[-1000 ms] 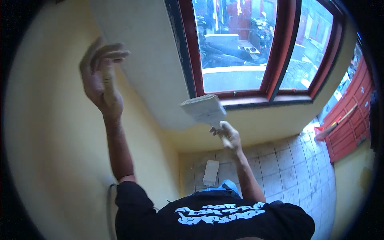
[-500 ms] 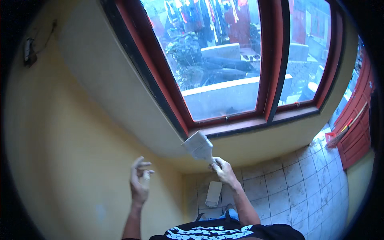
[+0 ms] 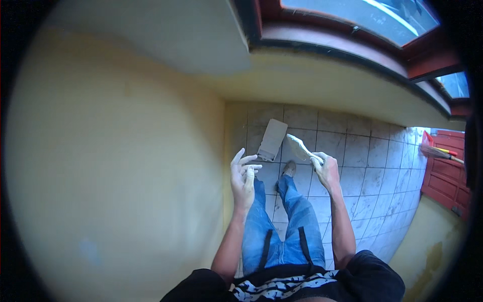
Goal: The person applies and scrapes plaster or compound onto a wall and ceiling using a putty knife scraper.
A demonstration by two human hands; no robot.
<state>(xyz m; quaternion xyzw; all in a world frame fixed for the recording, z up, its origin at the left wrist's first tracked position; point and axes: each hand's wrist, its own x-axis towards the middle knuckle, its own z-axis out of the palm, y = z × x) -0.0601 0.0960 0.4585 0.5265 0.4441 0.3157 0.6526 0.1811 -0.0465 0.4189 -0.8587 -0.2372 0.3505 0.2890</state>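
My right hand [image 3: 327, 170] is closed round the handle of a wide putty knife [image 3: 299, 147], its blade smeared with pale paste and seen nearly edge-on. It is held out over the tiled floor, pointing up and to the left. To its left, my left hand [image 3: 242, 180] hangs empty in the air, fingers apart and bent, with whitish residue on them. Beneath and between the hands, an off-white rectangular board or box [image 3: 273, 138] lies on the floor tiles near my shoe; what it is exactly I cannot tell.
A yellow wall [image 3: 126, 166] rises close on the left, with a grey-white patch [image 3: 166, 35] above. Ahead is a red-framed window with a dark-edged sill [image 3: 327, 43]. At the right, a broom [image 3: 436, 151] and a red dustpan [image 3: 426, 138] stand by a red door [image 3: 445, 176].
My view has swung down from the window to the floor. The putty knife has left the window's lower corner and turned edge-on. My left hand stays empty.
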